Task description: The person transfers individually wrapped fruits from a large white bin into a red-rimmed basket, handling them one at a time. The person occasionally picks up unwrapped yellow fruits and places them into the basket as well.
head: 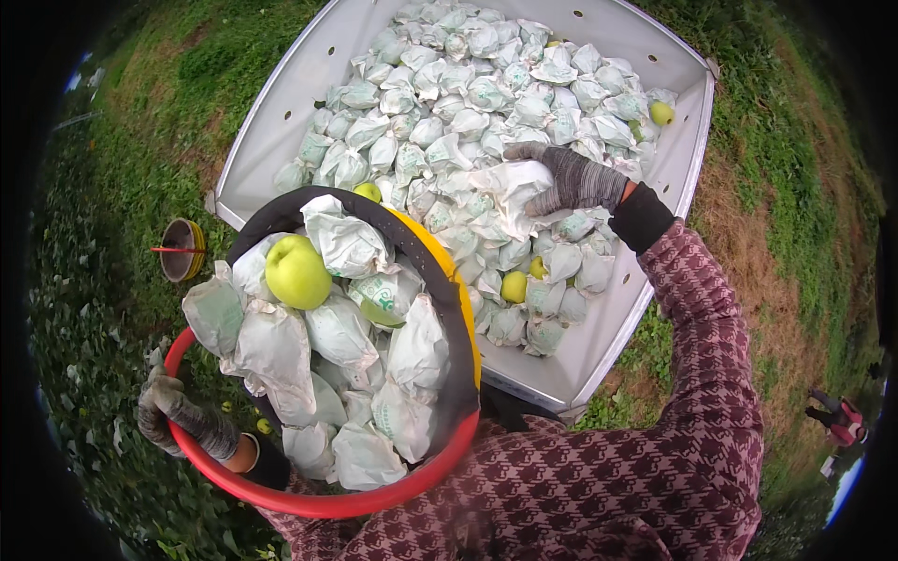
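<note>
My left hand [189, 414], in a grey knit glove, grips the red handle [330, 506] of a bucket with a dark lined rim [449, 336] and yellow outer wall. Fruits wrapped in white paper bags [273, 350] fill the bucket, with one bare green apple [298, 272] on top. Over the metal bin, my gloved right hand [579, 179] has its fingers around a crumpled white paper bag [512, 186]; whether a fruit is inside I cannot tell. Many bagged fruits [449, 105] lie heaped in the bin below that hand.
The light-grey bin [273, 133] has raised walls with holes. Bare apples [514, 287] show among its bags. On the grass [140, 161] at left stands another yellow bucket [184, 250]. A person [838, 417] is far off at right.
</note>
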`<state>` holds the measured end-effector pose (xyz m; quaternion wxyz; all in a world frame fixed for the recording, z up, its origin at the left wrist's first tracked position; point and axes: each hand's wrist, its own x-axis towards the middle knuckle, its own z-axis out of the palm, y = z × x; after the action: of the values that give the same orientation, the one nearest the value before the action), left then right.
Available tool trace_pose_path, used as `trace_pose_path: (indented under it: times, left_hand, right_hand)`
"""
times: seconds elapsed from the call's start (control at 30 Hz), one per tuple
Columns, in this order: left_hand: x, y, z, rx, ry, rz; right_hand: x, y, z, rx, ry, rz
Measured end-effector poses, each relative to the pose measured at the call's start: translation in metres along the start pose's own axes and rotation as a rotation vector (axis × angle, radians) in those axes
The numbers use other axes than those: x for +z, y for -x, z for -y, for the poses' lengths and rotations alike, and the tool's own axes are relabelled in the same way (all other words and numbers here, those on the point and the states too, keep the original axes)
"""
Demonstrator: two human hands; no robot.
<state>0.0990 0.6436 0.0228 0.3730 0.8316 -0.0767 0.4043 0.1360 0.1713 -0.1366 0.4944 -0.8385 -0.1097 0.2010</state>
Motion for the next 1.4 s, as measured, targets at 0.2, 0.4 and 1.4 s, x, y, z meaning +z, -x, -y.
trace_pose_path:
  times: [0.2,0.4,1.4]
  left_hand:
    - [0.006,-0.006,-0.001,0.056,-0.074,-0.024]
    - [0.004,-0.007,0.000,0.025,-0.140,-0.099]
    - [0.004,0.005,0.012,0.028,0.112,-0.135]
  right_hand:
    - [0.080,-0.006,-0.192,0.376,0.160,0.379]
    - [0.135,-0.041,-0.289,0.360,0.614,0.911]
    - [0.147,-0.117,0.204,-0.768,1.093,0.158]
